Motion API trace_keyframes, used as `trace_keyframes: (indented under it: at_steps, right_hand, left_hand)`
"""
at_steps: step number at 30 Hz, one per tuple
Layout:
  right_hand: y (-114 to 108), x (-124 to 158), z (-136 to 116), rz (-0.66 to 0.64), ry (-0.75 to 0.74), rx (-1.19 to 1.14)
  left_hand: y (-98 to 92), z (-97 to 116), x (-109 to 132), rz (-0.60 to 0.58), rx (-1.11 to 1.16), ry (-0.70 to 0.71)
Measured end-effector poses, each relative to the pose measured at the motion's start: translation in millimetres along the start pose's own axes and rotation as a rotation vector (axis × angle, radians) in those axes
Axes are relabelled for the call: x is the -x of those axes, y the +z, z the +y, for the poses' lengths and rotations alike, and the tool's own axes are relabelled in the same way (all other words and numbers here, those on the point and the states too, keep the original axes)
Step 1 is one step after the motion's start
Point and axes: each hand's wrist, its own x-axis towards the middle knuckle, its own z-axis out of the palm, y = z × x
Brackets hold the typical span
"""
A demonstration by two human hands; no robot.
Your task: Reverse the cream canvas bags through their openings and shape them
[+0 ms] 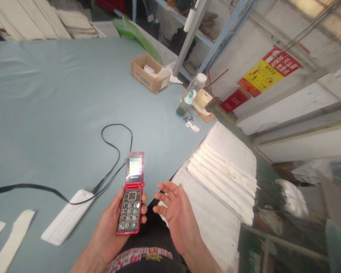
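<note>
Red flip phone (130,210) sits gripped in the left hand (110,223), the right hand (178,212) (loosely uncurled) just beside.

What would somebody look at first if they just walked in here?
Probably the red flip phone, open in the left hand near the bottom middle, with its big number keys. The right hand is just beside it, open and holding nothing. After that, the eye may jump to the red and yellow sign on the wall at the upper right.
</note>
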Motion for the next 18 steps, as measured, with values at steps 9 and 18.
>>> trace_keyframes:
  at_steps: [9, 18]
  right_hand:
    - [4, 13, 17, -0.001, -0.017, -0.084]
    - [9, 22, 9, 0.037, -0.017, -0.048]
  left_hand:
    - [5.4, -2, 3, 0.014, 0.045, 0.006]
    - [4.7, -3, 10, 0.02, 0.097, 0.021]
